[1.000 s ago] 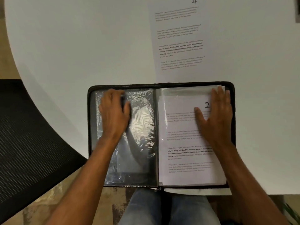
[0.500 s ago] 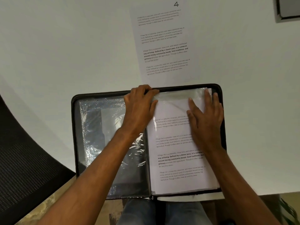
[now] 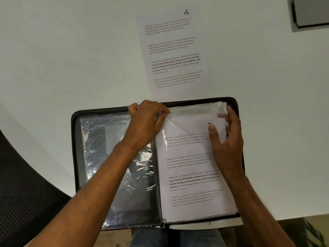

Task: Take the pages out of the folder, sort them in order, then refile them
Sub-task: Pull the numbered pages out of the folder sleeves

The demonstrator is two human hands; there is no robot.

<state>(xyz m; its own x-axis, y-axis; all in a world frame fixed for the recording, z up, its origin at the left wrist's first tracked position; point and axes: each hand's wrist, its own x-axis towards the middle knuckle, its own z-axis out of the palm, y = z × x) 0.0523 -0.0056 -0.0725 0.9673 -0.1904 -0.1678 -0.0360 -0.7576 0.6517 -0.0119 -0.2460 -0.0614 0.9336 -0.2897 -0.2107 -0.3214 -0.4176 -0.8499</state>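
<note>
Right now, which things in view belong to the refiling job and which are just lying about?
In the job:
- open black zip folder with clear plastic sleeves
- white printed page in the right-hand sleeve
- loose white printed page numbered 4 on the white table
- left hand, right hand

Lying about:
- black mesh chair
- grey panel at the top right corner

Black folder (image 3: 75, 157) lies open; printed pages (image 3: 192, 175) sleeved at right (page 4 (image 3: 174, 54) beyond).
</note>
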